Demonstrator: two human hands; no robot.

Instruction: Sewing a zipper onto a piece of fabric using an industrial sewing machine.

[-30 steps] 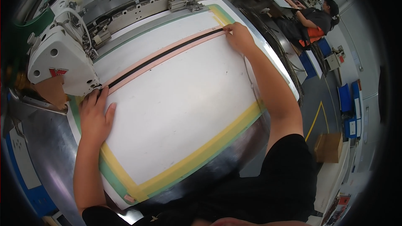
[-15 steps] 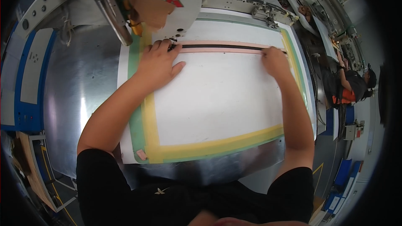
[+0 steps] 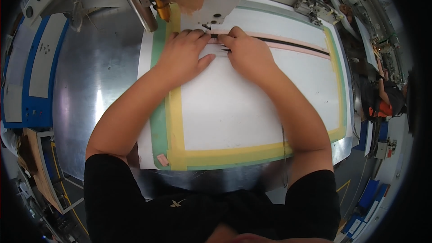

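A long black strip [image 3: 288, 44] lies in a pink-edged slot across a white board [image 3: 234, 103], which is bordered with green and yellow tape. My left hand [image 3: 182, 54] rests on the board at the strip's left end, fingers flat, thumb spread. Close beside it, my right hand [image 3: 249, 56] is closed, its fingertips pinching down on the black strip near that end. Below these fingertips a small dark pointed tip pokes out, too blurred to name. A thin dark cord [image 3: 285, 164] hangs over the board's front edge beside my right forearm; its upper end is hidden.
Over the board's far left hang a white machine head [image 3: 225, 0], a metal tube [image 3: 141, 13] and a brass-coloured part [image 3: 162, 6]. Bare metal tabletop [image 3: 99, 76] and a blue-and-grey cabinet [image 3: 38, 76] are at left. Another person [image 3: 389, 92] works far right.
My right hand has moved left along the black strip, from its right end to beside my left hand. The view has shifted, and the hanging cord now shows.
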